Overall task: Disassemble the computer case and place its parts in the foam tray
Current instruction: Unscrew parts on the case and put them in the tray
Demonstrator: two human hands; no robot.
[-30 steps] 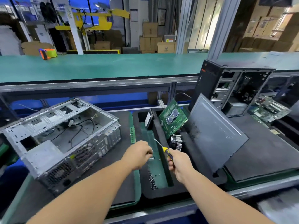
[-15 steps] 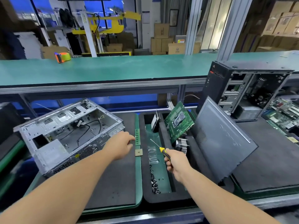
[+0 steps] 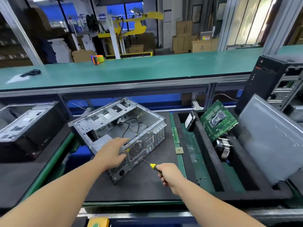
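An open grey computer case (image 3: 114, 123) lies on its side on a black mat, with loose cables inside. My left hand (image 3: 113, 153) rests with spread fingers on the case's near rear corner, by the fan grille. My right hand (image 3: 168, 173) is shut on a yellow-handled screwdriver (image 3: 151, 165) whose tip points at the case's rear panel. To the right sits the black foam tray (image 3: 206, 158). It holds a green motherboard (image 3: 218, 120), a heatsink (image 3: 224, 148), a hard drive (image 3: 191, 121) and a grey side panel (image 3: 268, 138) leaning in a slot.
A memory stick (image 3: 175, 135) and a CPU chip (image 3: 179, 150) lie on the green strip between mat and tray. Another black case (image 3: 24, 126) sits at left, and an upright case (image 3: 278, 82) at far right. A green shelf (image 3: 147, 68) runs behind, carrying a tape dispenser (image 3: 97, 59).
My view swung left. My left hand moved from above the tray onto the case's rear corner. My right hand carried the screwdriver left, from over the tray to the case.
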